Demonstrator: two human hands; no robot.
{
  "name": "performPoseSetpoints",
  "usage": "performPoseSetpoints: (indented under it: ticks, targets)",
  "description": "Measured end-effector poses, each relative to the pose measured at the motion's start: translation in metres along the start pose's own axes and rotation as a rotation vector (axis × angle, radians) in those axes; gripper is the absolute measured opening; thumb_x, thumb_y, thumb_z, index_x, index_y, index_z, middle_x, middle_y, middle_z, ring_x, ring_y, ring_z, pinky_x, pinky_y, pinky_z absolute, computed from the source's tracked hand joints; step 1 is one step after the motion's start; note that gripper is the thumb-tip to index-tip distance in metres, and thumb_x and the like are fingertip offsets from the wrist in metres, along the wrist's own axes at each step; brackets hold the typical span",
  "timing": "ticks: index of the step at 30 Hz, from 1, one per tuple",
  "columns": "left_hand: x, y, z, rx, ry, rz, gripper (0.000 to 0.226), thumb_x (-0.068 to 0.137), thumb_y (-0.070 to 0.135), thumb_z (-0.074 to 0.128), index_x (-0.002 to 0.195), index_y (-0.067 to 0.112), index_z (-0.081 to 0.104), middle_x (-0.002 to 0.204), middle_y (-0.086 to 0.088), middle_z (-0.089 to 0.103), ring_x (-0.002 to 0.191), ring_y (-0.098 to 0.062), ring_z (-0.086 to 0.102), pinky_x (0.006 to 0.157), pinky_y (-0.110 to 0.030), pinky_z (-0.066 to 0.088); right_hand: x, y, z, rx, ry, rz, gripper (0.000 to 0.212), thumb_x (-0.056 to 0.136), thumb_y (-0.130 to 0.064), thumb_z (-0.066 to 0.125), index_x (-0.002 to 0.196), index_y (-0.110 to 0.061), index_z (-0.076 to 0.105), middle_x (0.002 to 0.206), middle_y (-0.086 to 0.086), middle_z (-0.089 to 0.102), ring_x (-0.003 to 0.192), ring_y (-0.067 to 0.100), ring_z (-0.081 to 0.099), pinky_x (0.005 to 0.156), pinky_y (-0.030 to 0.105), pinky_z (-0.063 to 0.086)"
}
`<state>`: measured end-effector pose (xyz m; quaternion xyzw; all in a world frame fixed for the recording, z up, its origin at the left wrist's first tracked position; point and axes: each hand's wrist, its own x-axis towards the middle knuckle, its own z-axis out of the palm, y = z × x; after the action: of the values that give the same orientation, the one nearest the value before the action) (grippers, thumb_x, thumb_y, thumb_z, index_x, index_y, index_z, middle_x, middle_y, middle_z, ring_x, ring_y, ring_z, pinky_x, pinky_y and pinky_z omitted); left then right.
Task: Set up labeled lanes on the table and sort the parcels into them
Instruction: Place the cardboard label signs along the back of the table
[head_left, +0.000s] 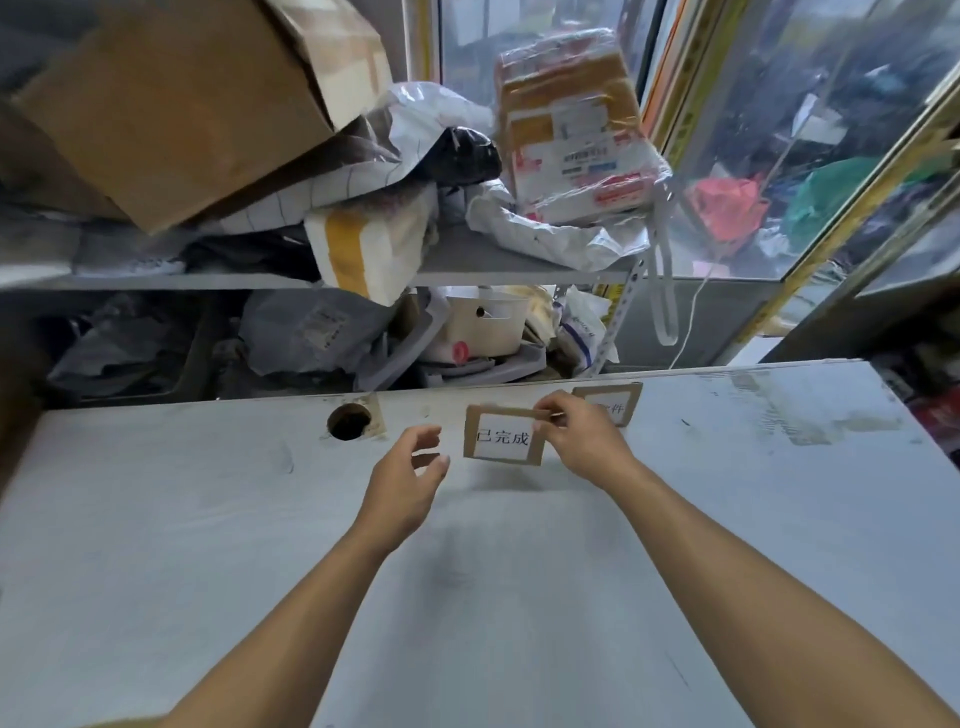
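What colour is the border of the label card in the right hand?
Brown cardboard around white paper, on the label card; head view.

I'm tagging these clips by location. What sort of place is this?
Probably a small parcel pickup or sorting room: wrapped parcels and a cardboard box crowd a shelf, and the right hand holds a cardboard lane label over the table.

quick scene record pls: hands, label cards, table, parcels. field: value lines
left hand: open, fingers loosely curved, holds nothing, just left of the held card
right hand: pinches the right edge of the held card
held card: cardboard with white label, printed text faces the camera
second card: behind the right hand, text partly hidden
table: grey top, round hole at back left
parcels: none on the table; piled on the shelf behind it
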<state>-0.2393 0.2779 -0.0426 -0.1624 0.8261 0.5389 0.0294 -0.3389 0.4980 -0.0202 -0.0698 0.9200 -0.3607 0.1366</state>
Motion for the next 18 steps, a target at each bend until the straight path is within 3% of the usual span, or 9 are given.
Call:
performPoseSetpoints:
  ticks: [3, 7, 12, 15, 18]
  targets:
    - [0.009, -0.006, 0.003, 0.000, 0.013, -0.043, 0.033, 0.098, 0.024, 0.059, 0.130, 0.029, 0.053, 0.120, 0.016, 0.058, 0.097, 0.012, 0.054, 0.070, -0.008, 0.042, 0.026, 0.002, 0.001, -0.058, -0.020, -0.011, 0.009, 0.095, -0.026, 0.062, 0.097, -0.034, 0.060, 0.098, -0.012, 0.066, 0.095, 0.014, 0.062, 0.071, 0.030, 0.046]
    - [0.021, -0.012, 0.005, -0.004, 0.020, -0.082, 0.033, 0.098, 0.023, 0.058, 0.131, 0.027, 0.054, 0.118, 0.016, 0.059, 0.097, 0.009, 0.055, 0.071, -0.007, 0.041, 0.056, -0.003, 0.005, -0.129, -0.060, -0.060, 0.014, 0.097, -0.025, 0.059, 0.111, -0.023, 0.063, 0.109, -0.004, 0.066, 0.098, 0.017, 0.061, 0.080, 0.035, 0.052]
    - [0.036, -0.014, 0.013, 0.004, 0.008, -0.102, 0.033, 0.099, 0.026, 0.057, 0.131, 0.028, 0.054, 0.119, 0.017, 0.058, 0.104, -0.001, 0.056, 0.072, -0.009, 0.041, 0.082, -0.002, 0.003, -0.241, -0.104, -0.126, 0.016, 0.098, -0.017, 0.054, 0.111, -0.016, 0.064, 0.105, 0.001, 0.067, 0.099, 0.023, 0.062, 0.070, 0.030, 0.044]
    - [0.040, -0.018, 0.018, -0.012, 0.000, -0.111, 0.032, 0.099, 0.027, 0.057, 0.131, 0.027, 0.054, 0.121, 0.014, 0.059, 0.106, -0.002, 0.057, 0.072, -0.009, 0.042, 0.092, -0.002, 0.001, -0.280, -0.117, -0.118, 0.021, 0.097, -0.016, 0.053, 0.116, -0.013, 0.062, 0.117, 0.008, 0.068, 0.104, 0.027, 0.063, 0.076, 0.033, 0.050]
    - [0.043, -0.020, 0.023, -0.010, -0.010, -0.121, 0.032, 0.099, 0.028, 0.057, 0.131, 0.028, 0.054, 0.121, 0.015, 0.059, 0.104, -0.001, 0.056, 0.067, -0.005, 0.041, 0.098, 0.001, 0.004, -0.291, -0.131, -0.116, 0.018, 0.096, -0.016, 0.054, 0.112, -0.013, 0.061, 0.115, 0.009, 0.068, 0.103, 0.027, 0.063, 0.084, 0.038, 0.053]
